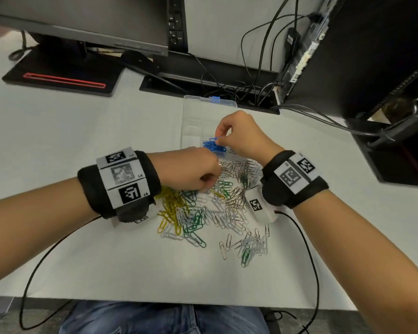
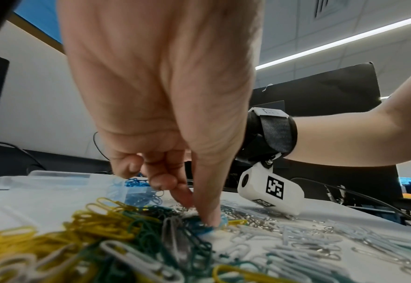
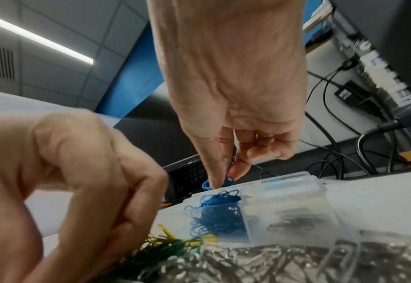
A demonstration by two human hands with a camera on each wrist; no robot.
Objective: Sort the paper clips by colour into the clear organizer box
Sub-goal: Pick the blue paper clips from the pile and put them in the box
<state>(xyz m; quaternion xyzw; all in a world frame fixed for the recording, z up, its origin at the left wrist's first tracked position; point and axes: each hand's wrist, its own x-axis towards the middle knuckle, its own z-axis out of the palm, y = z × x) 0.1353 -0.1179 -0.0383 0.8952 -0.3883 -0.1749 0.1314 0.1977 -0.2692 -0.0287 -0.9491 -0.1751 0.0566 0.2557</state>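
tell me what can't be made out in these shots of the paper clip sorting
- Head view: what the left hand holds, if anything; its curled fingers cover the grip.
- Left wrist view: the clip under the fingertips; only a blurred bit of blue shows.
- Right wrist view: how many blue clips the right hand pinches.
- Head view: the far compartments of the organizer box; clear walls blend into the table.

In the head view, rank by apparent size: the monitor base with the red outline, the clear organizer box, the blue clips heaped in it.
1. monitor base
2. clear organizer box, partly hidden by the hands
3. blue clips
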